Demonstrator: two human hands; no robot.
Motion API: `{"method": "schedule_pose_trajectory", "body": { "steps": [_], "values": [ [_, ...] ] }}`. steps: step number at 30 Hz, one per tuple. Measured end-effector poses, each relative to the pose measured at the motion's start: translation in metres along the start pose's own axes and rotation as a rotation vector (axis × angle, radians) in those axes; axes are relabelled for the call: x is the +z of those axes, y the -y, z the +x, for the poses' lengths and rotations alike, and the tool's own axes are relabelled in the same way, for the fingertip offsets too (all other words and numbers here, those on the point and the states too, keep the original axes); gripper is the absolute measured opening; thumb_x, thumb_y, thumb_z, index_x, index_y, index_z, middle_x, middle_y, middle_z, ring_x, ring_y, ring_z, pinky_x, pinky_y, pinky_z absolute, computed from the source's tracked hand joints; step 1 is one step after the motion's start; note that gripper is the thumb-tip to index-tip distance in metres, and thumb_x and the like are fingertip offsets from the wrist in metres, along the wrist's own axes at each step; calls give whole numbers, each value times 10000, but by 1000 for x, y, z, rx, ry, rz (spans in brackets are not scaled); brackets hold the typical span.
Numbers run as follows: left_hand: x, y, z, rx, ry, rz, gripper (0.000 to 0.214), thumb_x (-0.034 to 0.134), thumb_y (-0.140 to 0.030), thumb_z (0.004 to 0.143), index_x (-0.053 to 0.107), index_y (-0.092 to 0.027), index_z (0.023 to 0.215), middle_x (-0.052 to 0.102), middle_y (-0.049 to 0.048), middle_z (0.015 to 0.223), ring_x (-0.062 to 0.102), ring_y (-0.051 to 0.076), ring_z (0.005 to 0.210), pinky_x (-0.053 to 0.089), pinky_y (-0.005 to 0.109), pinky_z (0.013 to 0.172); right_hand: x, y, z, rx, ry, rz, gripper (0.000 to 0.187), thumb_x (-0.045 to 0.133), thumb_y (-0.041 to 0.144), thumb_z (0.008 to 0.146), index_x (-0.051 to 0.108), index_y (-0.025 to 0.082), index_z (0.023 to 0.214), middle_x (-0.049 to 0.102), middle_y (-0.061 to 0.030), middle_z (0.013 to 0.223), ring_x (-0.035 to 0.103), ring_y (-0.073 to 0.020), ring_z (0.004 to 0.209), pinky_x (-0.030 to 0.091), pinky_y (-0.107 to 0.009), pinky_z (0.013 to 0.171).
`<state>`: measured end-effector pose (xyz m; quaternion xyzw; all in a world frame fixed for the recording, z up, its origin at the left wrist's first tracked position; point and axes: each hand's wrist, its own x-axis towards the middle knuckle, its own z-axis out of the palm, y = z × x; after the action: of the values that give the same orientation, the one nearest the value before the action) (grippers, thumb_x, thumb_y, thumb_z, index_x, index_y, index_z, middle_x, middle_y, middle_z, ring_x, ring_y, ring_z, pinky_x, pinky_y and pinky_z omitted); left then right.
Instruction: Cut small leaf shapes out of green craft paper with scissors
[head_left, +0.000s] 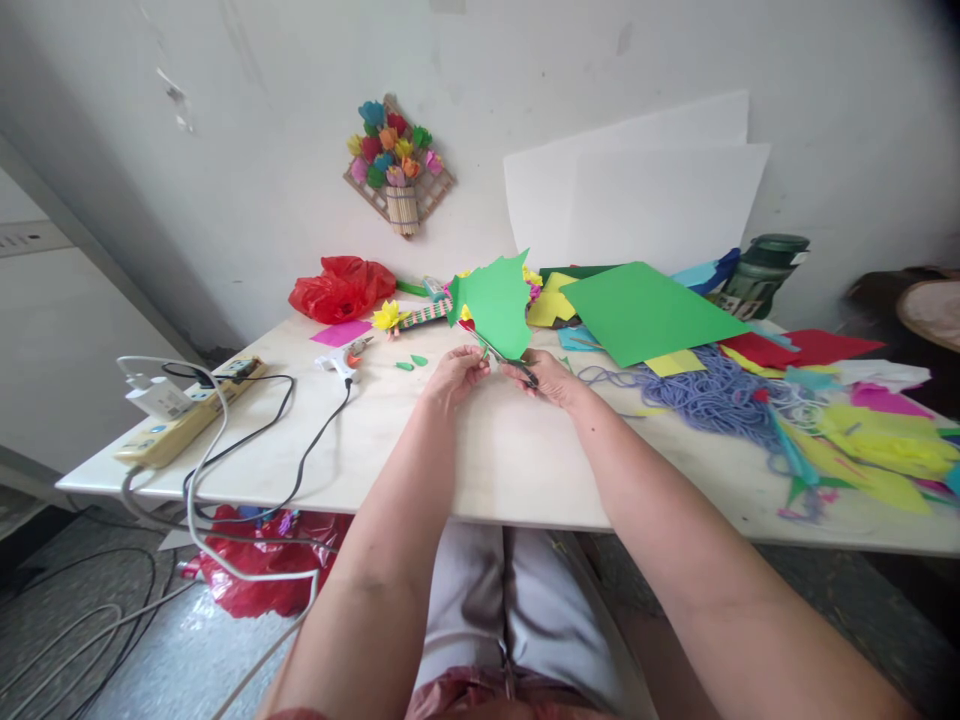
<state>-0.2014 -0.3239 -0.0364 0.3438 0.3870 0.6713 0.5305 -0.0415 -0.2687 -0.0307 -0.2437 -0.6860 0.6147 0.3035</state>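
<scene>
My right hand (551,380) is closed around dark-handled scissors (529,374), whose blades point up and left toward my other hand. My left hand (459,374) pinches a small scrap of green paper (485,354) beside the blades. Just behind both hands is a green paper sheet (495,305) with a jagged, cut edge. It partly hides yellow flowers and a red piece. Small green paper leaf shapes (418,360) lie on the table to the left of my left hand.
On the left are a white glue gun (343,364) and a power strip (157,435) with trailing cords. A red plastic bag (341,288) and a yellow paper flower (388,317) sit at the back. Rightward lie a green sheet (652,310), purple yarn (712,395) and a dark bottle (761,275).
</scene>
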Motion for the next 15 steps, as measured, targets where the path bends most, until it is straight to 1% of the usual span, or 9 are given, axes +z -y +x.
{"method": "schedule_pose_trajectory", "body": {
  "steps": [3,9,15],
  "values": [
    [0,0,0,-4,-1,-18,65,573,-67,692,530,-111,673,537,6,571,520,61,508,455,182,576,0,-1,1,-16,8,-3,365,733,357,569,489,159,755,459,65,512,401,-44,377,278,-163,290],
    [0,1,1,-20,0,-43,76,565,-63,709,529,-105,658,531,7,564,519,57,496,452,164,547,1,1,1,-14,4,-24,386,733,345,577,486,163,811,461,71,510,394,-47,363,274,-165,285],
    [2,1,0,-43,-46,-59,95,551,-49,727,533,-100,648,538,14,577,522,53,505,467,155,554,2,5,1,-3,-19,-65,345,724,307,605,507,155,825,465,67,486,398,-50,358,276,-160,284]
  ]
}}
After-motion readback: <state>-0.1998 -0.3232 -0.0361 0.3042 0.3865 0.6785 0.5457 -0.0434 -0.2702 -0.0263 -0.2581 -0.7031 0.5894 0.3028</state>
